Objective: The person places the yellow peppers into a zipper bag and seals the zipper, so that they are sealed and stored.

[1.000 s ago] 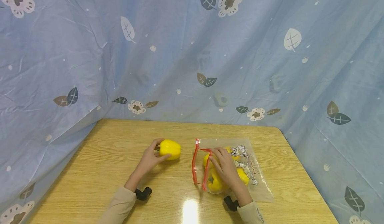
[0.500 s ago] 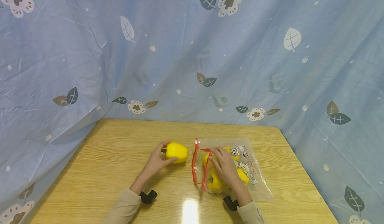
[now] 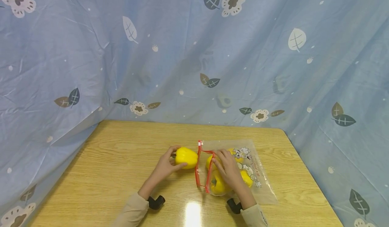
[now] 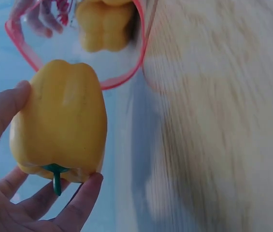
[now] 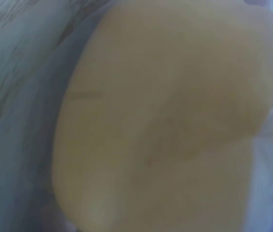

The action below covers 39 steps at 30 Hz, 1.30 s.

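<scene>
A yellow bell pepper with a green stem is held by my left hand, fingers and thumb around its stem end. Its blunt end is at the red-edged mouth of a clear zip bag, which lies on the table. My right hand grips the bag's upper red edge and keeps the mouth apart. Inside the bag lie several yellow peppers, partly hidden under that hand. In the right wrist view, one bagged pepper fills most of the picture, blurred.
The wooden table ends at a blue patterned curtain at the back and sides. Black wrist-camera mounts sit under both wrists. Printed cartoon figures mark the bag's face.
My left hand has carried the pepper rightward and slightly nearer, from bare table up to the bag's mouth. The right hand and the bag have stayed in place.
</scene>
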Tool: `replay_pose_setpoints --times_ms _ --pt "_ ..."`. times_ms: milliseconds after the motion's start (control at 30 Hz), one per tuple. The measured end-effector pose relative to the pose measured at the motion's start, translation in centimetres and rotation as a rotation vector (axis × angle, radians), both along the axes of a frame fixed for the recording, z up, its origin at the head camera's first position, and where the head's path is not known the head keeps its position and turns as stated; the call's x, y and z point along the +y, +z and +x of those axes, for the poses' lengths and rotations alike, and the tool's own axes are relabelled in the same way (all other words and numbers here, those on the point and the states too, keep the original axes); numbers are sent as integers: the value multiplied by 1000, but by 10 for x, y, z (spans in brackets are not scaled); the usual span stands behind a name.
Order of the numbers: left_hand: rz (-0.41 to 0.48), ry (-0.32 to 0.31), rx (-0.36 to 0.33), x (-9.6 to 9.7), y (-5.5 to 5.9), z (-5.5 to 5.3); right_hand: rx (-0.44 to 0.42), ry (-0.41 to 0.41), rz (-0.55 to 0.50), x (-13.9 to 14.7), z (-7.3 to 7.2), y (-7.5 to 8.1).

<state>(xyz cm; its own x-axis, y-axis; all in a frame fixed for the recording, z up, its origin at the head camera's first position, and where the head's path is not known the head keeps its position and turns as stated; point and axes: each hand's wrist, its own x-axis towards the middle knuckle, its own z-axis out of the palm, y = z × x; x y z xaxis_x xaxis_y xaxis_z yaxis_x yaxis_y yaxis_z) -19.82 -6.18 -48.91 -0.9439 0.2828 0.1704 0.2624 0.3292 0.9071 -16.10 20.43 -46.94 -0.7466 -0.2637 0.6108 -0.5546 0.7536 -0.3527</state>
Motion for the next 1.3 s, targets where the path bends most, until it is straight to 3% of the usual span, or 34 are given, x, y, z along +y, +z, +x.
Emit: replay_pose_setpoints --times_ms 200,433,533,767,1300 --pt "-6 -29 2 10 4 8 -3 -7 2 0 0 0" --pt "5 -99 13 18 30 26 1 -2 3 1 0 0" --pt "-3 -95 23 22 25 26 3 0 6 1 0 -1" --pt "-38 -80 53 30 -3 17 23 13 10 1 0 -1" --pt "-1 -116 34 47 -10 24 5 18 15 0 1 -1"
